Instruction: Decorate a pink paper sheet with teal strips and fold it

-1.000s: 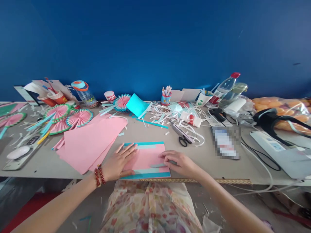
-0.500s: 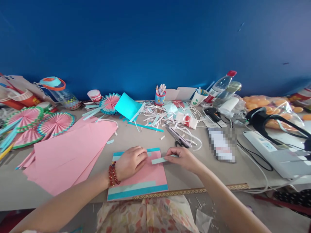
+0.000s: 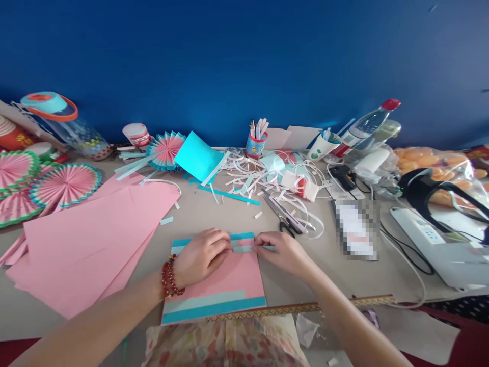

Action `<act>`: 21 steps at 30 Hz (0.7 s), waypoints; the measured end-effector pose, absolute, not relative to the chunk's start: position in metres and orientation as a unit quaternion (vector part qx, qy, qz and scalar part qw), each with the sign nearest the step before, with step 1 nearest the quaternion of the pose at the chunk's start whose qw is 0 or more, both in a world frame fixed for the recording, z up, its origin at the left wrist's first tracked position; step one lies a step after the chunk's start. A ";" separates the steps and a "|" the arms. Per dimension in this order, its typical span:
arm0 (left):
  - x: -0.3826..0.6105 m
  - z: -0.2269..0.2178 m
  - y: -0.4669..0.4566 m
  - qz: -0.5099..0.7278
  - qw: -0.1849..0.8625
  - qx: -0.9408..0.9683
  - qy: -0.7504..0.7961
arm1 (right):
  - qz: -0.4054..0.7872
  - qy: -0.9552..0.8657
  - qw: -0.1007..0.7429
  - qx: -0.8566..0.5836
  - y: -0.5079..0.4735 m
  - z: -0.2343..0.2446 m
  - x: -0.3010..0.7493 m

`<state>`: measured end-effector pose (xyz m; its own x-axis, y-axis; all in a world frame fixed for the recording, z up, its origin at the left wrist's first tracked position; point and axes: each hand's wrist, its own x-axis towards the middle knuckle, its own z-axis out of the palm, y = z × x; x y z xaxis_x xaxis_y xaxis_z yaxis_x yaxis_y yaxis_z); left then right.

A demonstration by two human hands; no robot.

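Observation:
A pink sheet of paper [image 3: 229, 278] lies in front of me, with blue bands along its top and bottom edges and a pale green band beside the lower one. My left hand [image 3: 204, 255], with a beaded bracelet [image 3: 170, 278] at its wrist, rests over the sheet's upper part, fingers laid down on it. At the sheet's upper right edge, my right hand [image 3: 277, 250] pinches a pale green paper strip [image 3: 242, 249] between thumb and fingers. The strip lies along the paper just below the top blue band; its left end is near my left fingertips.
Large pink sheets [image 3: 95, 229] lie on the left near folded paper fans [image 3: 65, 184]. Behind my hands are scissors [image 3: 286, 224], a cutter knife [image 3: 292, 216], paper scraps [image 3: 244, 176] and a pencil cup [image 3: 255, 145]. On the right are a glue gun [image 3: 343, 176] and a power strip [image 3: 428, 232].
My right hand has brought the strip up and left, from over the pink area to just below the top blue band. My left hand stays on the sheet. The camera view has shifted slightly.

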<state>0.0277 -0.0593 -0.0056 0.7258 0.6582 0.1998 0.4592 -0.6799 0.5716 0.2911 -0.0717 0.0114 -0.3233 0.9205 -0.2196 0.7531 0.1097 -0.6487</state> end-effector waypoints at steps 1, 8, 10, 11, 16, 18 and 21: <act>0.028 -0.006 -0.059 0.203 0.258 0.890 0.317 | 0.352 -0.732 0.117 -0.571 -0.069 0.011 0.292; 0.028 -0.009 -0.060 0.193 0.267 0.887 0.325 | 0.387 -0.702 0.150 -0.579 -0.062 0.006 0.293; 0.028 -0.009 -0.060 0.192 0.265 0.887 0.326 | 0.392 -0.695 0.153 -0.583 -0.062 0.004 0.294; 0.028 -0.009 -0.060 0.191 0.264 0.888 0.326 | 0.396 -0.692 0.154 -0.583 -0.061 0.004 0.294; 0.029 -0.008 -0.059 0.184 0.257 0.893 0.322 | 0.434 -0.678 0.154 -0.573 -0.057 0.001 0.297; 0.029 -0.008 -0.059 0.181 0.250 0.896 0.321 | 0.452 -0.667 0.157 -0.572 -0.055 0.001 0.299; 0.029 -0.007 -0.059 0.179 0.241 0.900 0.315 | 0.463 -0.658 0.161 -0.572 -0.054 0.000 0.300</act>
